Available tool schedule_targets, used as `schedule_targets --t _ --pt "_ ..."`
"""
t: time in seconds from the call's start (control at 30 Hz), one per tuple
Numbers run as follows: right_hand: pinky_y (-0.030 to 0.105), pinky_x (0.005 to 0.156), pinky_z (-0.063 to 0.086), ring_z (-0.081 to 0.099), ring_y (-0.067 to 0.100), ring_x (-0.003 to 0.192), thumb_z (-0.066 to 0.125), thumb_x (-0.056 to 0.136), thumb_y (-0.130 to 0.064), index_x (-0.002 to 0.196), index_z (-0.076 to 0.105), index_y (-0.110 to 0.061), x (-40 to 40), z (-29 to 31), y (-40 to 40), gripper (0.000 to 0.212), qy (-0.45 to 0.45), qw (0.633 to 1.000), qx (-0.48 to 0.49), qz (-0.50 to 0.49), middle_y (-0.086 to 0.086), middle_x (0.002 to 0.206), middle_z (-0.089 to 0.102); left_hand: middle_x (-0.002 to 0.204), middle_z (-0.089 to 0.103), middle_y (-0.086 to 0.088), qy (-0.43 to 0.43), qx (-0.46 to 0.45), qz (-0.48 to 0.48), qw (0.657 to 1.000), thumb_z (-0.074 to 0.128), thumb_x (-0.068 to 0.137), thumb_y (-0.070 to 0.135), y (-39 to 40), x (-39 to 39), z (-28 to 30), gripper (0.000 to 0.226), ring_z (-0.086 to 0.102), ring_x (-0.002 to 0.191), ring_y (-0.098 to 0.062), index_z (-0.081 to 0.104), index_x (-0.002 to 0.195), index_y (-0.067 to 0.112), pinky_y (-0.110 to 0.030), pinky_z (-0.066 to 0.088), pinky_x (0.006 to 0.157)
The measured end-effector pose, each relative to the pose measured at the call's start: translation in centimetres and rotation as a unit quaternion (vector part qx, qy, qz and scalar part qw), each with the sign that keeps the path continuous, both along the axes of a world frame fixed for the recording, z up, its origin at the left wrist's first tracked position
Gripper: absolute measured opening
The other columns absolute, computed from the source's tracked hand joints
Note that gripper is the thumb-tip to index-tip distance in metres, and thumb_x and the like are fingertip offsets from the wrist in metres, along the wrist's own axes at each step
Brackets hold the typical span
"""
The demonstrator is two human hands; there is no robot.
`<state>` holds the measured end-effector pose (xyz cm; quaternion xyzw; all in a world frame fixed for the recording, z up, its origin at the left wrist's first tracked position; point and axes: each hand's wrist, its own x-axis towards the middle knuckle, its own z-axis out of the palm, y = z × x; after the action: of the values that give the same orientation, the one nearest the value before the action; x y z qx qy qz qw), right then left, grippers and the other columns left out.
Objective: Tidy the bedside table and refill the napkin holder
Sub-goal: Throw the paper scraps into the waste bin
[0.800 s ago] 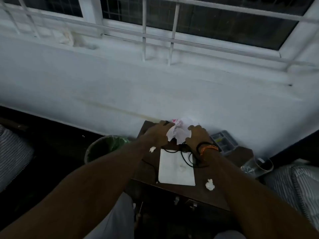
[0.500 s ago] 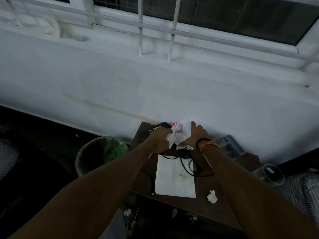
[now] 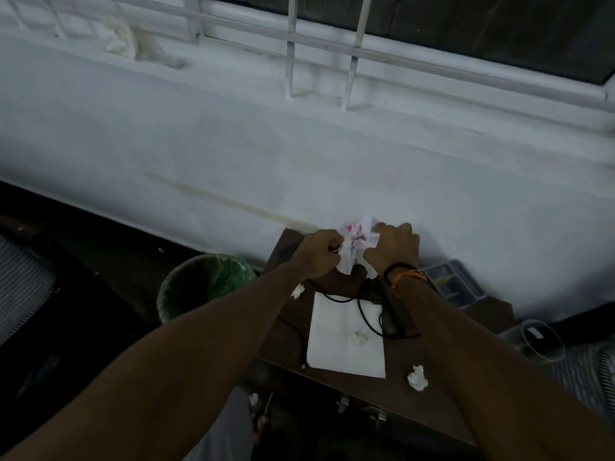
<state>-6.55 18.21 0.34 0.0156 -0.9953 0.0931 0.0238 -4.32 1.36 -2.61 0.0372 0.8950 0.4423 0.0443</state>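
Both fists, left hand (image 3: 320, 252) and right hand (image 3: 392, 249), clamp crumpled white pink-printed paper wrapper (image 3: 354, 251) | probably balling it | squeeze tight, then drop left into green-lined round bin (image 3: 206, 284).

Hidden and cut off near your bedside table (image 3: 442, 405)

Your right forearm covers part of the black cable (image 3: 364, 314); the glass (image 3: 540, 341) beside the table blurs; your crumpled wrapper's (image 3: 354, 249) print is illegible.

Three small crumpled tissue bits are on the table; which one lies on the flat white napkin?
The middle wad, resting on the flat napkin. The wad by the left forearm and the front-edge wad lie on bare wood.
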Motion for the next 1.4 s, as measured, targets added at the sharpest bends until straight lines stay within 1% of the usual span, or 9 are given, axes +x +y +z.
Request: schedule_targets --t 0.13,0.2,0.4,0.57,0.77,0.9,1.07,1.2,1.4 --pt "0.041 0.088 0.036 0.048 0.034 0.106 0.061 0.07 -0.033 0.104 0.069 -0.012 0.2 2.4 -0.8 0.041 0.059 0.998 0.012 0.008 0.015 0.091 0.066 0.091 0.074 -0.005 -0.022 0.063 0.009 0.998 0.071 0.069 0.005 -1.3 0.2 2.7 0.035 0.066 0.081 -0.015 0.069 0.103 0.01 -0.02 0.052 0.065" --pt "0.04 0.086 0.035 0.048 0.035 0.104 0.053 0.064 -0.035 0.1 0.071 -0.012 0.3 3.4 -1.4 0.047 0.089 0.996 0.004 0.011 0.015 0.087 0.065 0.088 0.072 -0.006 -0.049 0.12 0.005 0.992 0.07 0.066 0.002 -2.2 0.3 3.8 0.047 0.067 0.078 -0.017 0.065 0.111 0.017 -0.032 0.06 0.069" --pt "0.037 0.08 0.046 0.053 0.035 0.109 0.06 0.073 -0.027 0.107 0.071 -0.014 0.5 6.0 -5.4 0.037 0.113 0.989 -0.088 0.038 0.016 0.098 0.069 0.118 0.064 0.001 -0.023 0.124 -0.04 0.991 0.077 0.068 0.01 -5.6 0.8 7.4 0.083 0.065 0.101 -0.018 0.043 0.139 0.038 -0.043 0.062 0.077" --pt "0.033 0.072 0.05 0.064 0.034 0.089 0.055 0.073 -0.029 0.09 0.073 -0.01 0.9 4.6 -11.7 0.031 0.128 0.969 -0.165 0.129 0.014 0.085 0.072 0.1 0.055 0.012 -0.06 0.13 -0.039 0.989 0.074 0.073 -0.008 -11.6 2.1 7.5 0.1 0.066 0.073 -0.004 0.026 0.151 0.032 -0.03 0.059 0.061" --pt "0.027 0.068 0.052 0.069 0.023 0.078 0.071 0.083 -0.037 0.09 0.076 -0.02 2.8 0.3 -20.0 0.019 0.062 0.952 -0.238 0.183 0.006 0.083 0.076 0.114 0.066 -0.009 -0.051 0.025 0.049 0.997 0.078 0.062 0.006 -19.4 3.9 3.0 0.073 0.062 0.075 -0.008 0.055 0.131 0.015 -0.018 0.051 0.054" --pt "0.034 0.068 0.055 0.068 0.028 0.081 0.068 0.084 -0.032 0.09 0.074 -0.02 3.6 -4.1 -24.4 0.015 -0.006 0.947 -0.239 0.213 0.007 0.086 0.075 0.086 0.071 -0.006 -0.077 -0.007 0.12 0.99 0.082 0.062 0.004 -24.2 5.7 -2.0 0.059 0.065 0.073 -0.015 0.066 0.117 0.018 -0.019 0.049 0.055" --pt "0.039 0.066 0.054 0.066 0.034 0.08 0.064 0.084 -0.022 0.085 0.075 -0.014 4.5 -8.5 -27.6 0.014 -0.085 0.949 -0.198 0.228 0.013 0.086 0.073 0.083 0.069 -0.009 -0.125 -0.009 0.208 0.97 0.08 0.06 -0.001 -26.7 8.0 -7.5 0.039 0.064 0.079 -0.021 0.072 0.096 0.01 -0.031 0.053 0.07" --pt "0.032 0.058 0.042 0.062 0.034 0.075 0.06 0.088 -0.019 0.077 0.073 -0.006 4.9 -11.7 -28.3 0.022 -0.118 0.952 -0.156 0.235 0.016 0.077 0.069 0.086 0.07 -0.006 -0.149 -0.047 0.229 0.961 0.076 0.066 0.0 -26.8 8.9 -10.5 0.025 0.061 0.082 -0.019 0.074 0.09 0.007 -0.024 0.046 0.068" --pt "0.035 0.064 0.056 0.065 0.027 0.072 0.059 0.081 -0.04 0.077 0.072 -0.016 4.3 -15.2 -29.0 0.027 -0.145 0.949 -0.122 0.251 0.005 0.076 0.071 0.089 0.072 -0.009 -0.129 -0.062 0.286 0.948 0.069 0.068 0.0 -26.7 9.2 -12.8 0.017 0.064 0.088 -0.026 0.07 0.083 0.009 -0.033 0.055 0.073"
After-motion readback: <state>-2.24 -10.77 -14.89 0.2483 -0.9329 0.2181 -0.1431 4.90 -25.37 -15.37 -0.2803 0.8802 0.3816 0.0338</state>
